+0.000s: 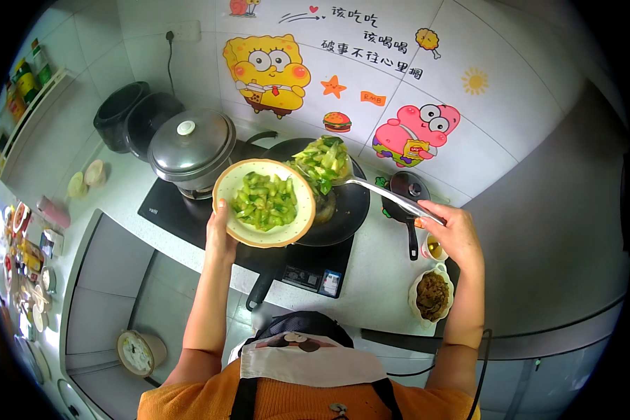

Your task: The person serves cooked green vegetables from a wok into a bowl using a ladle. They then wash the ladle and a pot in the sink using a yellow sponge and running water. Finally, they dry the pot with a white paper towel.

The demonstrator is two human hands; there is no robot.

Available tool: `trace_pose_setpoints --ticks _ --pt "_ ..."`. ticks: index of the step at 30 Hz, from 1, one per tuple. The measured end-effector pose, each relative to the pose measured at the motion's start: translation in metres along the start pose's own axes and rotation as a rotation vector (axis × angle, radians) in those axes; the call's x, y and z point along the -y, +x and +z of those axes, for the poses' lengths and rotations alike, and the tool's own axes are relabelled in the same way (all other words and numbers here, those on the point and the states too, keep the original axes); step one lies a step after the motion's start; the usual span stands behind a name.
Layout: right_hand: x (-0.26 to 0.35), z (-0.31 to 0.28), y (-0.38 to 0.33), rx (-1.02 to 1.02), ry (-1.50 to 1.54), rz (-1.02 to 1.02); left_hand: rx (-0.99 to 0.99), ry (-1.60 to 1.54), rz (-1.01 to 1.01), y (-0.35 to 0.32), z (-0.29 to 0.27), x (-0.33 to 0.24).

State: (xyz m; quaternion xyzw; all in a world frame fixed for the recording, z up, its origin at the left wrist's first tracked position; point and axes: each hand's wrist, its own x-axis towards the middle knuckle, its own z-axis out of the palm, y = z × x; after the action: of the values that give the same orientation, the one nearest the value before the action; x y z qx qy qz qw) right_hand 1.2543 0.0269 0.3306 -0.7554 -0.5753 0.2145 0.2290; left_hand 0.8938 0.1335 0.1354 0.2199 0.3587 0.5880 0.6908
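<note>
My left hand [221, 227] grips the near left rim of a pale yellow bowl [302, 221] with a brown edge. Chopped green vegetables [264, 201] lie in the bowl. In my right hand [453, 231] is the long handle of a metal spatula [392, 195], its head heaped with more green vegetables [325, 161]. That load is raised above a black wok [353, 215], just right of the bowl. Part of the wok is hidden behind the bowl, and its handle [262, 288] points toward me. Some food shows in the wok's bottom.
A lidded steel pot [190, 147] stands left on the black cooktop [162, 210]. To the right are a small black pan [407, 185], a cup [434, 247] and a white scalloped dish [418, 306] of brown food. A bin [141, 352] stands on the floor; a wall shelf [31, 126] holds bottles.
</note>
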Motion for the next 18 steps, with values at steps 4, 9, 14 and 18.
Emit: trace_pose_setpoints --ticks 4,9,14,18 --pt "0.013 0.003 -0.006 -0.081 -0.244 -0.316 0.0 -0.042 -0.065 -0.005 0.02 0.001" --pt "0.047 0.012 -0.024 -0.164 -0.483 -0.454 0.049 -0.097 -0.095 -0.009 0.025 0.002" --pt "0.064 0.01 -0.038 -0.394 -0.739 -0.695 0.023 -0.057 -0.069 -0.01 0.013 0.008" --pt "0.064 0.013 -0.043 -0.531 -0.877 -0.806 0.049 -0.063 -0.068 -0.012 0.013 0.006"
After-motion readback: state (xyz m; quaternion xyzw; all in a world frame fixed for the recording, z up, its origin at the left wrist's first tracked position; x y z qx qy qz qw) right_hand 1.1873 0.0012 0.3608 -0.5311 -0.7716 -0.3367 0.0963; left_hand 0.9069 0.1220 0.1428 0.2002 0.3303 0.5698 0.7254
